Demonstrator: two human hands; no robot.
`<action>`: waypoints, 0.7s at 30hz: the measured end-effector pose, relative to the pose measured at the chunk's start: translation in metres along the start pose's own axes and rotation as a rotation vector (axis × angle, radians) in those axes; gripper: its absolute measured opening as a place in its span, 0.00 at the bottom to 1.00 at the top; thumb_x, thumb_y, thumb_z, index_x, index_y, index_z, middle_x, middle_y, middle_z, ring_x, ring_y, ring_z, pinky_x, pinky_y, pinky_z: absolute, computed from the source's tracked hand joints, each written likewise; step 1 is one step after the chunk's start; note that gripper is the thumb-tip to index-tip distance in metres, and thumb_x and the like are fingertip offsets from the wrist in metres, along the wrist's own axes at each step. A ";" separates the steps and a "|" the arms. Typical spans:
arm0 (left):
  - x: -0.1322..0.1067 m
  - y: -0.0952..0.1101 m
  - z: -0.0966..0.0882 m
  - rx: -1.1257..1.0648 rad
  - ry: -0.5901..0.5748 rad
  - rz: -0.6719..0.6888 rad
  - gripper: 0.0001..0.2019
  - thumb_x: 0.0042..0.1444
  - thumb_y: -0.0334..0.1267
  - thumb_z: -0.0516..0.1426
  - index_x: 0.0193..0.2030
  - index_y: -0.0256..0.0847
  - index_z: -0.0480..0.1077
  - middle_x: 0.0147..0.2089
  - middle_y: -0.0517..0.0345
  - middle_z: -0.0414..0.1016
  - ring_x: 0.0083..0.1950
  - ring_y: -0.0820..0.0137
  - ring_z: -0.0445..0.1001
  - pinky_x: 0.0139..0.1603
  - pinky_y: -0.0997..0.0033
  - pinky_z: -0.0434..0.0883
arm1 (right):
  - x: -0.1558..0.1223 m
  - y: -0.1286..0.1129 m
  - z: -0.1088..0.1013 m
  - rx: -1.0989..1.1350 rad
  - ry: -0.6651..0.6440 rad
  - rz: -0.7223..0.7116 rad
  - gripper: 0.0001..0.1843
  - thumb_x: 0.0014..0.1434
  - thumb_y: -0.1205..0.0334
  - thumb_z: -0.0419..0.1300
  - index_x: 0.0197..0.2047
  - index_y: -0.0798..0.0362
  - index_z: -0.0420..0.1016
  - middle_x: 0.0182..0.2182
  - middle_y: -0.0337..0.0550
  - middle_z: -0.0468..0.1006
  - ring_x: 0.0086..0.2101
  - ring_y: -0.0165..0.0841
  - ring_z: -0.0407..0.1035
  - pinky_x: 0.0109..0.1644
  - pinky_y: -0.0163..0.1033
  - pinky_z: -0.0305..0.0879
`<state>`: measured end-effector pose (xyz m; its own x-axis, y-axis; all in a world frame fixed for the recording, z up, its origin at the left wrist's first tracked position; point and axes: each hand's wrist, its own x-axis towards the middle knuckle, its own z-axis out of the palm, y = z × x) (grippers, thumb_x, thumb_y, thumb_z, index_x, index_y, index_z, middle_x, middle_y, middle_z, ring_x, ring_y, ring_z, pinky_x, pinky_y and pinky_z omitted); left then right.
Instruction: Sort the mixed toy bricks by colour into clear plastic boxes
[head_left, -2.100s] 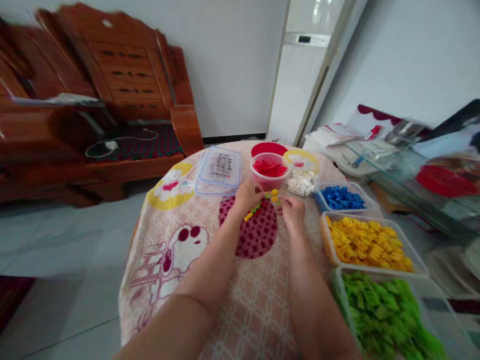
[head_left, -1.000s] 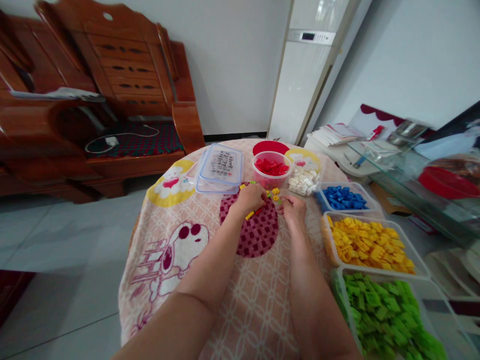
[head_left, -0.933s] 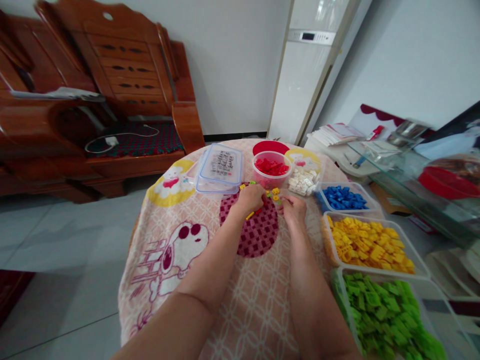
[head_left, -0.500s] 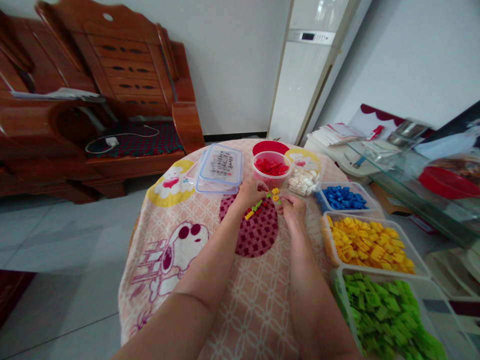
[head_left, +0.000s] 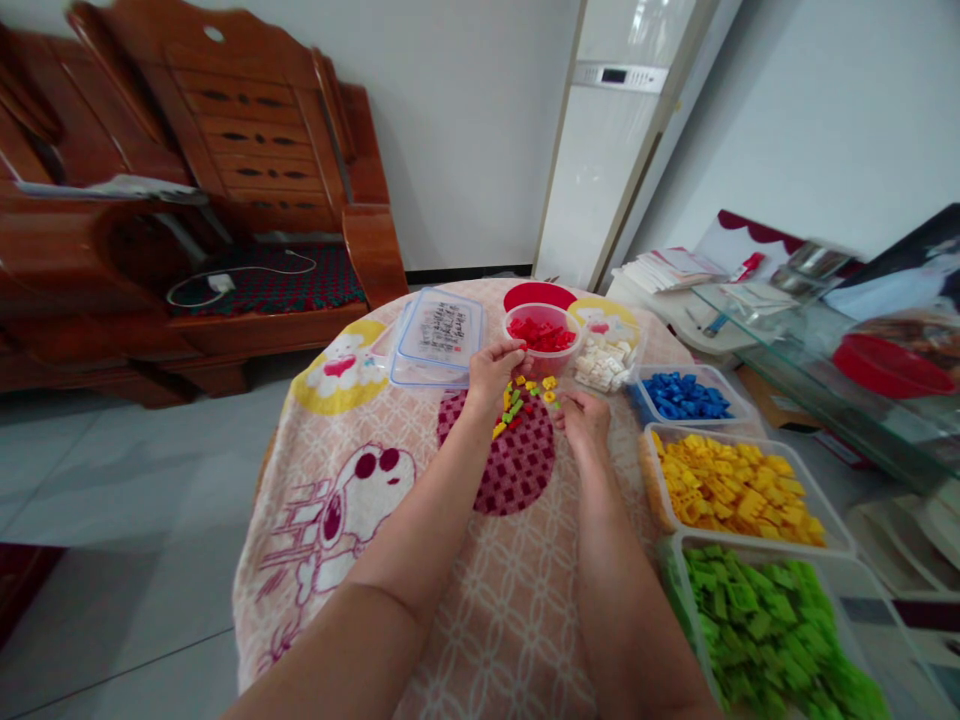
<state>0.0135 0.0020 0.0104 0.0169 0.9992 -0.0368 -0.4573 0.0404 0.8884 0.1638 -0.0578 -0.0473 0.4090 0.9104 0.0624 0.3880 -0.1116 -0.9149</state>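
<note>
Take the round tub (head_left: 553,362) of red blocks as your marker. Your left hand (head_left: 491,372) is at its near left side, thumb and forefinger brought close together; whether they pinch a block cannot be told. Your right hand (head_left: 586,418) rests to the tub's near right, fingers curled and tips bunched beside a small green bit; again, you cannot tell whether anything is gripped. The loose blocks (head_left: 513,407), yellow, green and red, lie on the near side of the tub, between your hands, probably so that both can get at them. White blocks (head_left: 604,364) are just right of the tub; the blue box (head_left: 739,405), yellow box (head_left: 655,490) and green box (head_left: 688,610) run from its right towards you, likely one colour apiece for easy finding. The stacked lids (head_left: 439,335) lie left of the tub, seemingly parked out of your way.
</note>
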 end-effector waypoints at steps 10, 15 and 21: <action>-0.004 0.008 -0.001 0.117 -0.134 0.081 0.14 0.51 0.32 0.64 0.45 0.33 0.76 0.35 0.53 0.81 0.34 0.72 0.79 0.43 0.69 0.77 | -0.001 -0.002 0.000 0.032 0.010 0.031 0.21 0.58 0.51 0.55 0.42 0.54 0.84 0.21 0.40 0.78 0.20 0.33 0.71 0.27 0.35 0.69; -0.002 0.015 -0.011 0.508 -0.264 0.121 0.06 0.49 0.32 0.63 0.34 0.35 0.79 0.23 0.60 0.75 0.23 0.76 0.71 0.27 0.77 0.69 | -0.002 -0.004 0.000 0.022 0.000 0.018 0.21 0.57 0.51 0.55 0.41 0.54 0.84 0.21 0.40 0.79 0.21 0.33 0.71 0.28 0.36 0.69; -0.005 0.014 -0.012 1.050 -0.464 0.194 0.06 0.43 0.26 0.62 0.26 0.39 0.79 0.22 0.62 0.76 0.26 0.74 0.72 0.31 0.76 0.68 | -0.003 -0.005 -0.001 0.029 0.011 0.019 0.20 0.56 0.55 0.54 0.40 0.54 0.84 0.21 0.40 0.78 0.21 0.33 0.72 0.27 0.35 0.69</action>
<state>-0.0038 -0.0028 0.0178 0.4506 0.8847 0.1194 0.4700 -0.3488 0.8108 0.1613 -0.0603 -0.0421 0.4253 0.9037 0.0496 0.3559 -0.1166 -0.9272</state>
